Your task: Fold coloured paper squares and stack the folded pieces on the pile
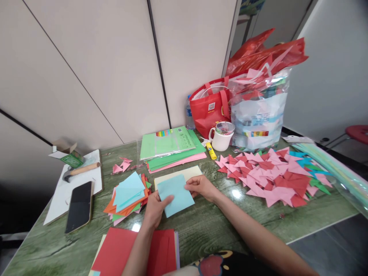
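Observation:
A light blue square sheet of paper (176, 197) is held up between my two hands, above the green table. My left hand (155, 209) grips its left edge, thumb lying on top. My right hand (202, 188) pinches the sheet at its upper right edge. Behind it lies a cream-coloured paper (192, 172), partly covered. To the left is a fanned pile of cut squares, with light blue paper (130, 189) on top of orange, green and pink ones. Under my left forearm rests a stack of larger sheets topped by red paper (117, 251).
Folded pink and red paper pieces (276, 176) are heaped at right. Green paper packs (168, 145), a glue stick (211, 151), a white mug (221, 138) and bags (258, 119) stand at the back. Left are a phone (79, 207), a hammer (82, 170) and a small box (69, 156).

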Tool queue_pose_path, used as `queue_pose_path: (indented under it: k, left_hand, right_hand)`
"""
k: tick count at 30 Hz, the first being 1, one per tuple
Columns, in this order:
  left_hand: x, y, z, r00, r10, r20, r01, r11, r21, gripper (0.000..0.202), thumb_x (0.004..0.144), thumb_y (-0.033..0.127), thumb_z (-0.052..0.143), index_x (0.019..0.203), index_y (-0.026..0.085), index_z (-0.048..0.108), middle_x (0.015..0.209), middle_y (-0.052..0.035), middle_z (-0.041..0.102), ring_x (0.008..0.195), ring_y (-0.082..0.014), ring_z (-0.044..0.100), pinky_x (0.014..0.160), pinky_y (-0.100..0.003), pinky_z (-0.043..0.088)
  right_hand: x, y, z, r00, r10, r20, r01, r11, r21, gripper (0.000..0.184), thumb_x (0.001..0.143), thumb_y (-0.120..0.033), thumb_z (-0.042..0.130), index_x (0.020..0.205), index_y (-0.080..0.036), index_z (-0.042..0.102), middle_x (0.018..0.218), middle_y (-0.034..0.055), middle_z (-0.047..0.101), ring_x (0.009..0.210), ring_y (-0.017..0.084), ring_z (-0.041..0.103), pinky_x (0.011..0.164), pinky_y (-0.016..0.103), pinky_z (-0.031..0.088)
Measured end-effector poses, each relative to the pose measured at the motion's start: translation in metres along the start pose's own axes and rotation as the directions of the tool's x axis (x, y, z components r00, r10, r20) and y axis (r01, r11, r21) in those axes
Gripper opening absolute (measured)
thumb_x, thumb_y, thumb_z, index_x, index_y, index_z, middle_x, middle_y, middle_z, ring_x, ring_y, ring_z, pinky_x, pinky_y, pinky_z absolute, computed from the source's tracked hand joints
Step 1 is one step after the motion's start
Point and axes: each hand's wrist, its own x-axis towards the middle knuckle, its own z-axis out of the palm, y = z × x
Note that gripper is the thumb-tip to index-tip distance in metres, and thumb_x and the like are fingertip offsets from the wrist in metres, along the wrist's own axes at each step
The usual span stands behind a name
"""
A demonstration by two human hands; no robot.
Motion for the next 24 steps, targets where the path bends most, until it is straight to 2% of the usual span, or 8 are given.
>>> queue_pose_path:
  k: [5, 9, 12, 17, 24]
  left_hand:
    - [-0.0010, -0.0010, 0.0010, 0.999, -0.027, 0.033, 0.027, 0.999, -0.016, 0.035, 0.056, 0.022, 0.073, 0.087, 0.010, 0.063, 0.079, -0.0096, 0.069, 0.062, -0.0189, 0.062, 0.058, -0.030, 0.049]
    - [-0.0011, -0.0016, 0.0012, 0.998, -0.036, 0.054, 0.036, 0.999, -0.009, 0.035, 0.056, 0.023, 0.073, 0.088, 0.010, 0.063, 0.078, -0.0092, 0.070, 0.064, -0.0199, 0.063, 0.058, -0.030, 0.049]
    - [-0.0013, -0.0017, 0.0010, 0.998, -0.034, 0.053, 0.035, 0.999, -0.017, 0.035, 0.057, 0.022, 0.073, 0.088, 0.011, 0.063, 0.078, -0.0084, 0.070, 0.063, -0.0188, 0.062, 0.059, -0.029, 0.049]
    - [-0.0022, -0.0017, 0.0016, 0.999, -0.025, 0.039, 0.026, 1.000, -0.018, 0.033, 0.058, 0.021, 0.072, 0.086, 0.010, 0.062, 0.077, -0.0093, 0.070, 0.061, -0.0173, 0.062, 0.058, -0.028, 0.049]
    - [-0.0013, -0.0010, 0.0029, 0.998, -0.028, 0.049, 0.028, 0.999, -0.017, 0.034, 0.058, 0.022, 0.072, 0.088, 0.010, 0.061, 0.077, -0.0087, 0.070, 0.063, -0.0186, 0.062, 0.059, -0.029, 0.049]
  right_hand:
    - [-0.0004, -0.0002, 0.0025, 1.000, -0.022, -0.006, 0.022, 1.000, 0.020, 0.037, 0.051, -0.042, 0.072, 0.071, -0.012, 0.063, 0.060, 0.0002, 0.063, 0.052, 0.013, 0.057, 0.050, 0.026, 0.047]
    - [0.0008, 0.0018, 0.0056, 0.989, -0.078, -0.124, 0.086, 0.995, 0.057, 0.035, 0.047, -0.036, 0.076, 0.067, -0.015, 0.057, 0.057, -0.0032, 0.061, 0.050, 0.011, 0.055, 0.049, 0.024, 0.046]
    - [0.0022, 0.0034, 0.0069, 0.979, -0.131, -0.159, 0.140, 0.989, 0.049, 0.035, 0.047, -0.034, 0.076, 0.066, -0.017, 0.053, 0.053, -0.0055, 0.059, 0.047, 0.010, 0.053, 0.046, 0.022, 0.045]
    - [0.0034, 0.0043, 0.0064, 0.967, -0.195, -0.166, 0.191, 0.981, -0.042, 0.031, 0.050, -0.033, 0.075, 0.070, -0.016, 0.059, 0.056, -0.0029, 0.060, 0.050, 0.010, 0.054, 0.047, 0.021, 0.045]
    - [0.0025, 0.0037, 0.0078, 0.953, -0.216, -0.214, 0.205, 0.976, -0.073, 0.031, 0.050, -0.035, 0.075, 0.068, -0.015, 0.060, 0.055, -0.0021, 0.059, 0.050, 0.011, 0.054, 0.046, 0.022, 0.046]
